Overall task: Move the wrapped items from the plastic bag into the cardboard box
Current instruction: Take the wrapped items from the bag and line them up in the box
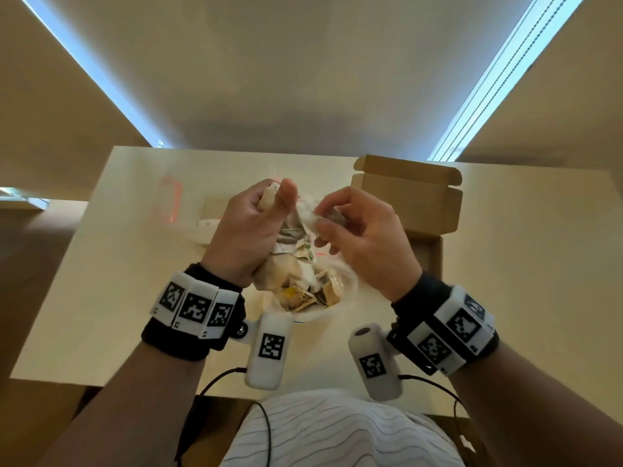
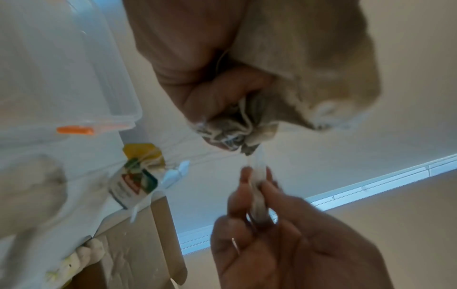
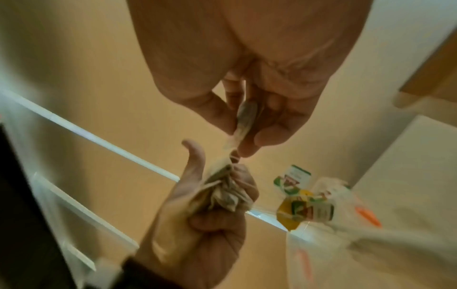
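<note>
Gripping a crumpled bunch of tea-bag-like wrapped sachets, the left hand has its fingers curled round the bunch with the thumb lifted clear above it. Just beside it, the right hand pinches a single small wrapped item between thumb and fingertips; a thin thread or strip seems to run from this item back to the bunch, though blur makes that uncertain. Directly beneath both hands lies the clear plastic bag, open on the pale table, with more loose sachets inside it. Beyond the right hand stands the cardboard box, its lid flap raised. Beyond the left hand, a clear container with an orange clip sits on the table.

The step in hand looks like separating one item from the clump lifted out of the bag. Next, I judge, the right hand must pull its piece free without tearing it, then carry it away from the body to the box and release it, while the left keeps the rest from spilling.
</note>
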